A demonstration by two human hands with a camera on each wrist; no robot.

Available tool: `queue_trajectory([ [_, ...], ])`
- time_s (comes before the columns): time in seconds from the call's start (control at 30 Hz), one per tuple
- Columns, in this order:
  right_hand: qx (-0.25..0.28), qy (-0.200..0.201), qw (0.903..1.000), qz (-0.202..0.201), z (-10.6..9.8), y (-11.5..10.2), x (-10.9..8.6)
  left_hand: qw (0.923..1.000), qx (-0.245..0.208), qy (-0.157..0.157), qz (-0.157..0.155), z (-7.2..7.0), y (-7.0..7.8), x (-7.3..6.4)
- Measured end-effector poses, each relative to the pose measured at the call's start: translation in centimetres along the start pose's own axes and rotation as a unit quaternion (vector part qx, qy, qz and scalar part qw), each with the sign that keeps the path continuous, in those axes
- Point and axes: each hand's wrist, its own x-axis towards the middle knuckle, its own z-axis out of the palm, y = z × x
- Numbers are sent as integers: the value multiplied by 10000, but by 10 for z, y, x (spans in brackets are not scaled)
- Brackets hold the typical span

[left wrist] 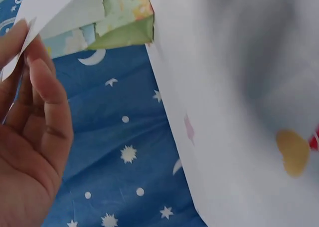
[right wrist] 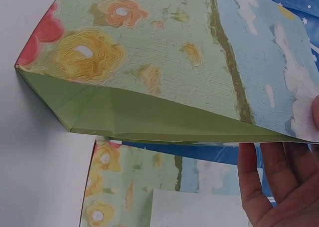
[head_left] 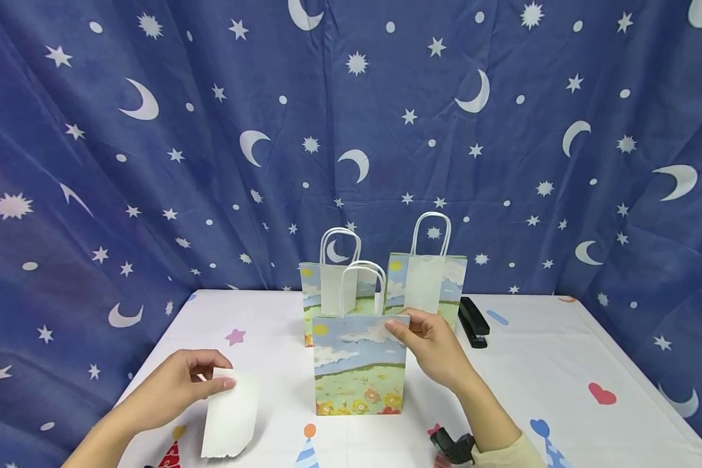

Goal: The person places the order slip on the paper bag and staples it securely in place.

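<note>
My left hand [head_left: 172, 390] pinches the upper edge of a white paper piece [head_left: 234, 416], which hangs down with a ragged lower edge. My right hand [head_left: 435, 344] grips the top right corner of a small paper gift bag [head_left: 359, 383], thumb in front and fingers behind. This bag stands upright, printed with sky, meadow and flowers, and has white handles. In the right wrist view, its green side panel [right wrist: 149, 114] shows, folded inward. Behind it stand two matching bags, one left [head_left: 310, 292] and one right [head_left: 453, 279], each with a white paper piece on its front.
A black stapler [head_left: 474, 322] lies at the back right, beside the right rear bag. The white tablecloth [head_left: 561, 364] carries printed hearts, stars and party hats. A blue curtain [head_left: 327, 130] with moons and stars hangs behind the table. A black wrist device [head_left: 453, 447] sits on my right wrist.
</note>
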Motion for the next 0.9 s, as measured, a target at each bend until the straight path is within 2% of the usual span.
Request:
queue_trajectory([
  [0.17,-15,24,10000,-70,0,2,0,9993,-191,314,111,9,9,7],
  [0.33,-35,52,9999,-99,0,2,0,9980,-448,420,149,18,19,14],
  [0.63,-33,42,10000,-76,0,1,0,9959,-225,861,165,39,39,30],
  [0.9,-13,24,10000,-67,0,1,0,9927,-297,1051,510,59,50,47],
])
